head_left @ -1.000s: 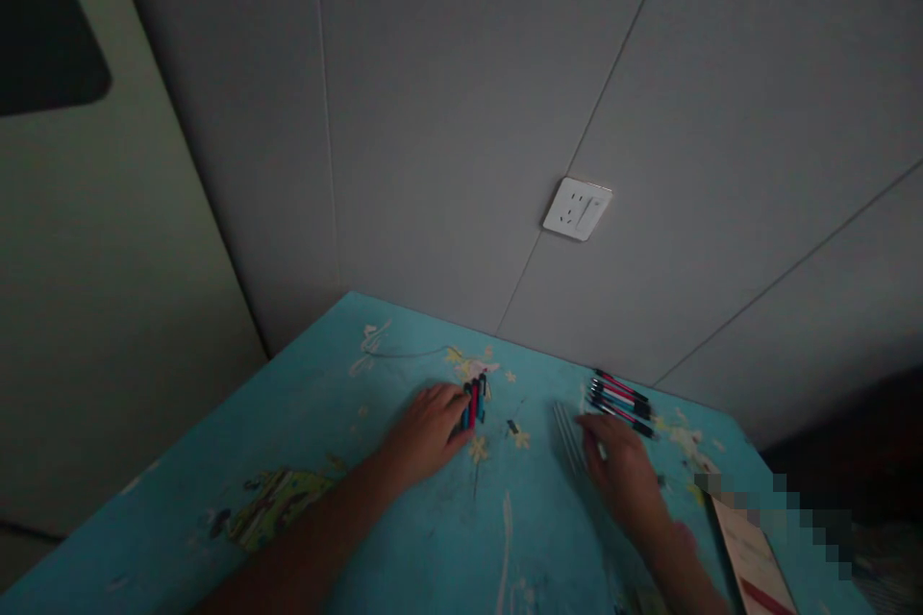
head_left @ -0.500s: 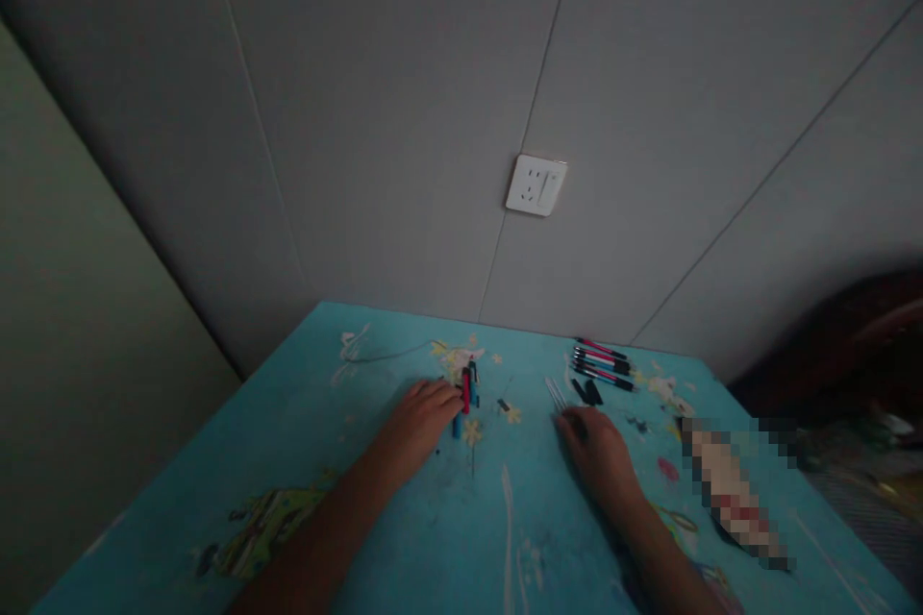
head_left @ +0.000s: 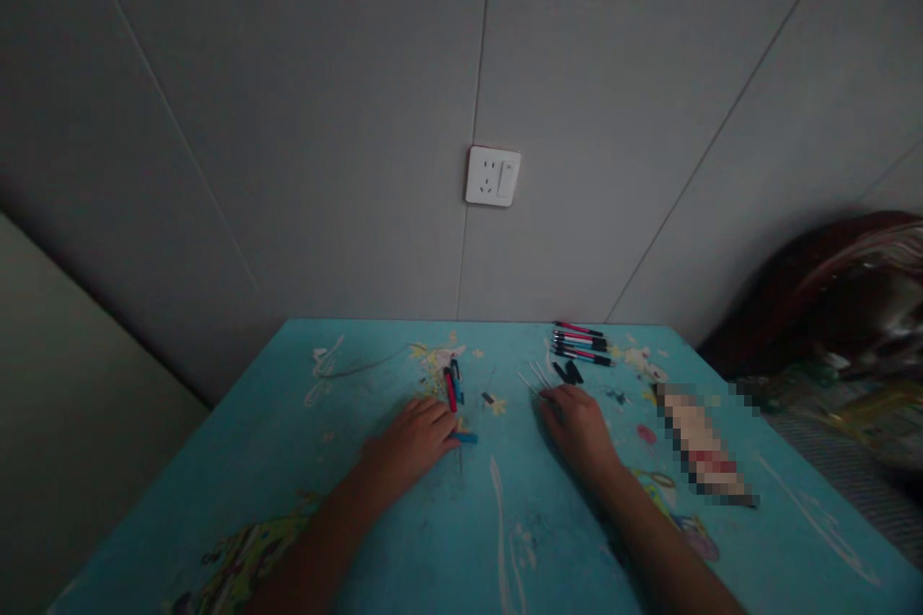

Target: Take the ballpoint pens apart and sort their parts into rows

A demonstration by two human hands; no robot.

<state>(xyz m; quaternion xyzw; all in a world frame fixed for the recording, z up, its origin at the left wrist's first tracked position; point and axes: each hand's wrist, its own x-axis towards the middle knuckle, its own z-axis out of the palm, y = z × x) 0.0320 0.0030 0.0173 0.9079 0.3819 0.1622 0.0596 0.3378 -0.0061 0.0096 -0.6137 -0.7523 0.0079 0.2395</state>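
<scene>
My left hand [head_left: 422, 432] rests on the table with its fingers closed at one end of a short blue pen barrel [head_left: 465, 438], which points right. Just beyond it lie a red pen barrel [head_left: 451, 389] and another blue piece [head_left: 460, 386] with dark ends. My right hand [head_left: 579, 425] is curled low over the table, fingertips at several thin, pale pen refills [head_left: 535, 375] that fan out up and left. The fingers hide the refills' near ends. Black pen parts [head_left: 568, 372] lie just past this hand.
Several assembled pens [head_left: 581, 346] lie in a row at the back right. A small dark piece [head_left: 488, 398] sits between the hands. A blurred-out item [head_left: 703, 447] lies at the right. Behind the blue patterned table [head_left: 404, 538] stands a grey wall with a socket [head_left: 493, 176].
The view has shifted. The blue barrel at my left hand has turned from pointing away to lying crosswise. At my right fingertips the refills now spread wider apart.
</scene>
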